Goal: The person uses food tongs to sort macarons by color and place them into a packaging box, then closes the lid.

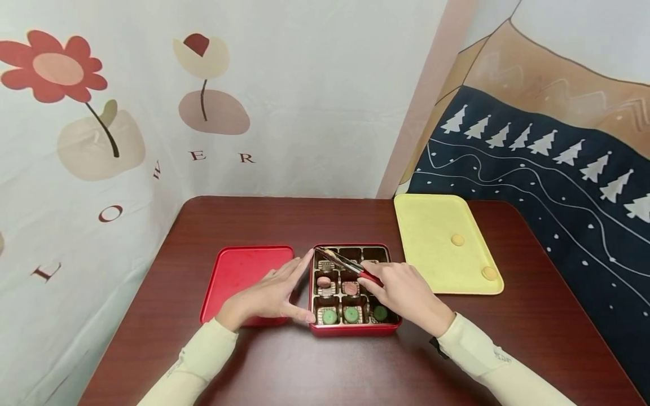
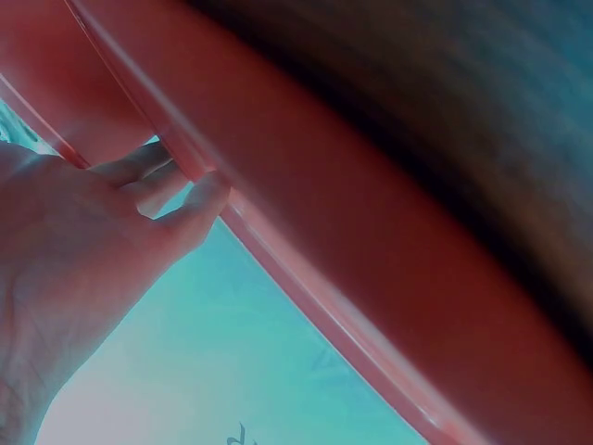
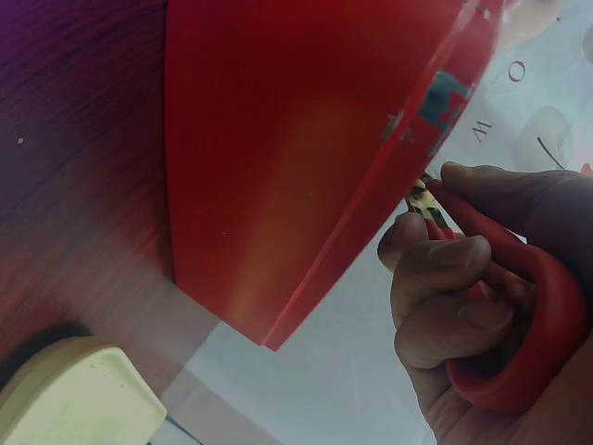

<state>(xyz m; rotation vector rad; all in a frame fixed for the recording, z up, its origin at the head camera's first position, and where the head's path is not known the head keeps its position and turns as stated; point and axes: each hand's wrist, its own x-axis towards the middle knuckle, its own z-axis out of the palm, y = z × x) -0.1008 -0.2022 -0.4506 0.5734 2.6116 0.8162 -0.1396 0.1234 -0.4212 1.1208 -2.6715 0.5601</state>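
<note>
A red box (image 1: 354, 329) with a dark nine-cell insert sits mid-table; it holds pink and green round sweets, and the back cells look bare. My right hand (image 1: 403, 290) grips red-handled metal tongs (image 1: 345, 262) whose tips reach into the back-left cell. The same red handle (image 3: 519, 315) shows in my curled fingers beside the box wall (image 3: 296, 176). My left hand (image 1: 271, 293) lies flat with straight fingers against the box's left wall, thumb at the front corner. In the left wrist view my fingers (image 2: 171, 199) touch the red rim (image 2: 278, 250).
The red lid (image 1: 238, 273) lies upturned left of the box, partly under my left hand. A yellow tray (image 1: 431, 237) with two small yellow sweets (image 1: 457, 239) stands at the right. Printed cloth walls close the table at the back and both sides.
</note>
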